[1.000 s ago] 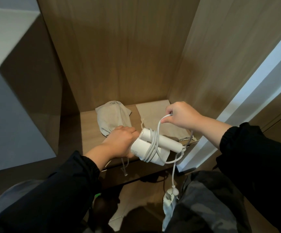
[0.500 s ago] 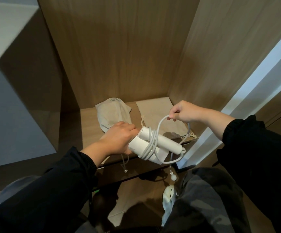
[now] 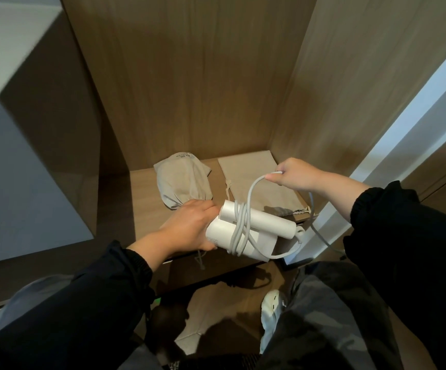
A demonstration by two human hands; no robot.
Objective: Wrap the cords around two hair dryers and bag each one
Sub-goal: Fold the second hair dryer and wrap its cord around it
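Note:
A folded white hair dryer (image 3: 259,222) hangs over the front edge of a wooden shelf (image 3: 141,201), with several turns of its grey-white cord (image 3: 239,231) wound around it. My left hand (image 3: 189,227) grips the dryer's left end. My right hand (image 3: 293,174) is raised up and to the right and pinches the cord, which loops from the dryer up to my fingers. A full beige drawstring bag (image 3: 183,178) lies on the shelf behind my left hand. A flat, empty beige bag (image 3: 256,180) lies to its right.
The shelf sits in a wooden alcove with walls behind and to the right. A grey cabinet (image 3: 29,156) juts out on the left. A white door frame (image 3: 392,145) runs along the right. A white shoe (image 3: 271,308) shows on the floor below.
My right hand has lifted the cord up and away to the right, widening the loop. More turns of cord lie on the dryer and the dangling plug is out of sight.

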